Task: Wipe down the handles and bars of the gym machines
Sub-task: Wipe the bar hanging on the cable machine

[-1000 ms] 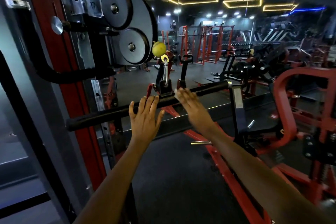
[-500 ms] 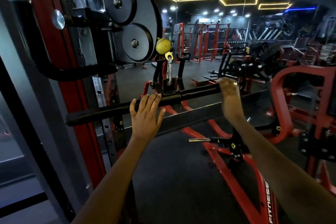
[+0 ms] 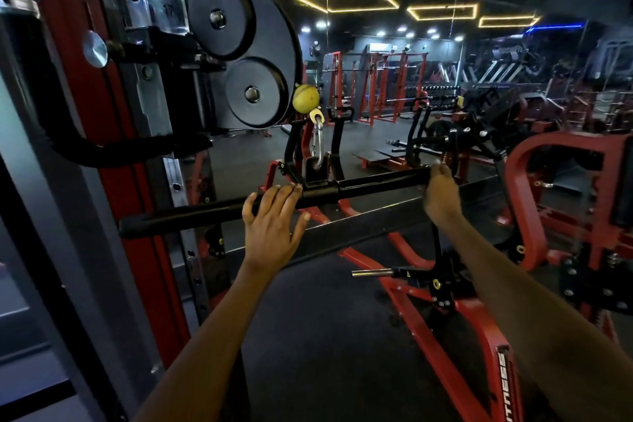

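Head view, gym floor, dim light. A black cable-attachment bar (image 3: 274, 204) hangs roughly level across the middle of the scene, left end lower and nearer, right end higher and farther. It hangs by a silver carabiner (image 3: 317, 144) clipped to a bracket at the bar's centre; just above the carabiner sits a yellow ball stopper (image 3: 306, 98).

Left hand (image 3: 272, 228): laid over the bar just left of the centre bracket, fingers straight and close together on top of the bar, thumb out to the right below it. The hand rests on the bar without curling round it.

Right hand (image 3: 440, 195): at the bar's right end, seen from the back, fingers bent over the end of the grip. It appears to grasp the bar end; the fingertips are hidden behind the bar, and no cloth can be made out in either hand.

Left of the bar stands the red upright (image 3: 102, 134) of the cable machine, with a black pulley housing (image 3: 239, 55) carrying two round pulleys, above and left of the ball. A curved black handle (image 3: 68, 144) juts from the upright at far left.

Below the forearms a red machine frame (image 3: 445, 353) lies on the dark floor, lettered "FITNESS" in part. Far behind, red racks (image 3: 376, 86) stand under yellow hexagonal ceiling lights (image 3: 346, 0).
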{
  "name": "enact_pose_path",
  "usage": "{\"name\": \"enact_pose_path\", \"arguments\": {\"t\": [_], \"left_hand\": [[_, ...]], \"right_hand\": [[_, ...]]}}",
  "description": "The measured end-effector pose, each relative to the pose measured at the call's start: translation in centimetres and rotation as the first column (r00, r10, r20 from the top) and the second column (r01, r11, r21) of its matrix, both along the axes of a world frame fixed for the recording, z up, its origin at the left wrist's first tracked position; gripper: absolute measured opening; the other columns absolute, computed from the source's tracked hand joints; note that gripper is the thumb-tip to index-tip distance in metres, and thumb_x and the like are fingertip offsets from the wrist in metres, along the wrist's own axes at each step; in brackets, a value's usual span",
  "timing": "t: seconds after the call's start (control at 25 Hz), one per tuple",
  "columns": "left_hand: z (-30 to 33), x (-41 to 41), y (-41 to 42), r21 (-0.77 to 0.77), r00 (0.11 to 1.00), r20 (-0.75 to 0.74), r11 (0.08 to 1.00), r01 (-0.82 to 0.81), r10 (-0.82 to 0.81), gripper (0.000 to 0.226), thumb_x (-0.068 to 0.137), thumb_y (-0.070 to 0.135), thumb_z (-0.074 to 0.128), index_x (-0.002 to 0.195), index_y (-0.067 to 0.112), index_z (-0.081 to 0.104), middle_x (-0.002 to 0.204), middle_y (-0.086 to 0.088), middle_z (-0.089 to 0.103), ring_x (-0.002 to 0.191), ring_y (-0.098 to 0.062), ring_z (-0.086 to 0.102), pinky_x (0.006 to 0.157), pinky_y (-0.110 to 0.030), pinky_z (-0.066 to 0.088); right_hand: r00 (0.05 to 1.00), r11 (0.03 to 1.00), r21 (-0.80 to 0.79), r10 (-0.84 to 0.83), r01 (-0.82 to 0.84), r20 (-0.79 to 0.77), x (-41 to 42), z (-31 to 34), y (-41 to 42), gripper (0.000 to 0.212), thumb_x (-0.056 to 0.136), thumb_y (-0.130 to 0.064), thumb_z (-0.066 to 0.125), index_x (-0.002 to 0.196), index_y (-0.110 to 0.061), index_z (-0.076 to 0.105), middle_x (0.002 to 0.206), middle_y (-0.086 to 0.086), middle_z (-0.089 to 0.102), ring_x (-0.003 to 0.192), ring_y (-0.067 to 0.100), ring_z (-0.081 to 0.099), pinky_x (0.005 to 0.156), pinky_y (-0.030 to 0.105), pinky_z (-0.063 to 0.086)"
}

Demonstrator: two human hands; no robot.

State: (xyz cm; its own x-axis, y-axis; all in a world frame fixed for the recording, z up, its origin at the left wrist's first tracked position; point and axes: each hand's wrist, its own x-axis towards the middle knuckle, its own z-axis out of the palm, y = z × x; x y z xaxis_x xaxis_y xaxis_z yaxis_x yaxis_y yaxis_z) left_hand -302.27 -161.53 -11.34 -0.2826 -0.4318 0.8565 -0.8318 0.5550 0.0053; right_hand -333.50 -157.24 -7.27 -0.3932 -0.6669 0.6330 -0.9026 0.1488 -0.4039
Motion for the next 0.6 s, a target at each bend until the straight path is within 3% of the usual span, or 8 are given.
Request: {"name": "enact_pose_path", "arguments": {"t": [0.04, 0.16, 0.28, 0.36, 0.48, 0.52, 0.6], "left_hand": [[0.0, -0.2, -0.2, 0.010, 1.000, -0.002, 1.000, 0.010, -0.010, 0.056, 0.099, 0.050, 0.026, 0.129, 0.015, 0.057, 0.127, -0.004, 0.060, 0.123, -0.020, 0.044, 0.108, -0.042, 0.014], [0.1, -0.7, -0.4, 0.056, 1.000, -0.007, 0.998, 0.018, -0.018, 0.054, 0.097, 0.048, 0.030, 0.130, 0.015, 0.056, 0.129, -0.004, 0.059, 0.126, -0.022, 0.045, 0.110, -0.043, 0.011], [0.5, -1.9, 0.3, 0.064, 0.996, -0.083, 0.998, -0.023, 0.028, 0.054, 0.099, 0.047, 0.027, 0.131, 0.012, 0.054, 0.133, -0.006, 0.055, 0.134, -0.023, 0.040, 0.116, -0.048, 0.001], [1.2, -4.0, 1.8, 0.007, 0.993, -0.106, 0.999, 0.047, -0.046, 0.051, 0.099, 0.044, 0.031, 0.134, 0.011, 0.048, 0.143, -0.009, 0.045, 0.141, -0.024, 0.028, 0.118, -0.046, -0.007], [3.4, -9.0, 3.6, 0.044, 0.963, 0.100, 0.968, 0.246, -0.249, 0.056, 0.098, 0.041, 0.033, 0.143, 0.009, 0.039, 0.153, -0.011, 0.033, 0.145, -0.022, 0.021, 0.121, -0.044, 0.007], [4.3, -10.5, 3.4, 0.115, 0.954, 0.184, 0.969, 0.217, -0.235, 0.058, 0.100, 0.042, 0.031, 0.147, 0.009, 0.034, 0.155, -0.011, 0.029, 0.146, -0.022, 0.018, 0.122, -0.044, 0.006], [5.2, -12.2, 2.4, 0.211, 0.936, 0.350, 0.977, -0.036, -0.041, 0.063, 0.101, 0.047, 0.028, 0.150, 0.007, 0.025, 0.158, -0.013, 0.024, 0.148, -0.024, 0.013, 0.118, -0.042, -0.009]], "right_hand": [[1.000, 1.000, -0.005, 0.030, -0.030, 0.002, 0.5, 0.4, -0.8, 0.038, 0.097, -0.002, 0.033, 0.132, 0.002, 0.044, 0.136, 0.021, 0.043, 0.124, 0.032, 0.039, 0.097, 0.026, 0.032], [0.894, 0.931, 0.072, 0.364, -0.358, -0.262, 4.3, 1.2, -2.1, 0.045, 0.085, 0.013, 0.045, 0.127, 0.001, 0.054, 0.131, 0.018, 0.051, 0.124, 0.029, 0.047, 0.105, 0.031, 0.036], [0.897, 0.931, 0.016, 0.357, -0.366, -0.260, 3.9, 0.9, -2.8, 0.044, 0.080, 0.016, 0.048, 0.120, 0.002, 0.059, 0.122, 0.017, 0.057, 0.119, 0.030, 0.051, 0.105, 0.033, 0.037], [0.908, 0.941, 0.021, 0.333, -0.339, -0.256, 3.7, 0.1, -2.5, 0.040, 0.081, 0.010, 0.050, 0.119, 0.000, 0.060, 0.118, 0.017, 0.058, 0.117, 0.032, 0.051, 0.104, 0.038, 0.039], [0.869, 0.916, 0.031, 0.389, -0.399, -0.307, 3.4, -1.4, -2.4, 0.038, 0.084, -0.007, 0.050, 0.120, -0.004, 0.060, 0.119, 0.015, 0.058, 0.116, 0.032, 0.051, 0.101, 0.043, 0.042], [0.867, 0.915, 0.052, 0.395, -0.399, -0.305, 3.3, -1.7, -2.3, 0.042, 0.082, -0.005, 0.053, 0.123, -0.005, 0.058, 0.122, 0.015, 0.057, 0.117, 0.032, 0.050, 0.100, 0.044, 0.043], [0.878, 0.919, 0.066, 0.391, -0.388, -0.277, 3.3, -2.2, -1.8, 0.051, 0.074, 0.009, 0.057, 0.123, -0.003, 0.057, 0.122, 0.019, 0.057, 0.114, 0.037, 0.051, 0.097, 0.049, 0.045]]}}
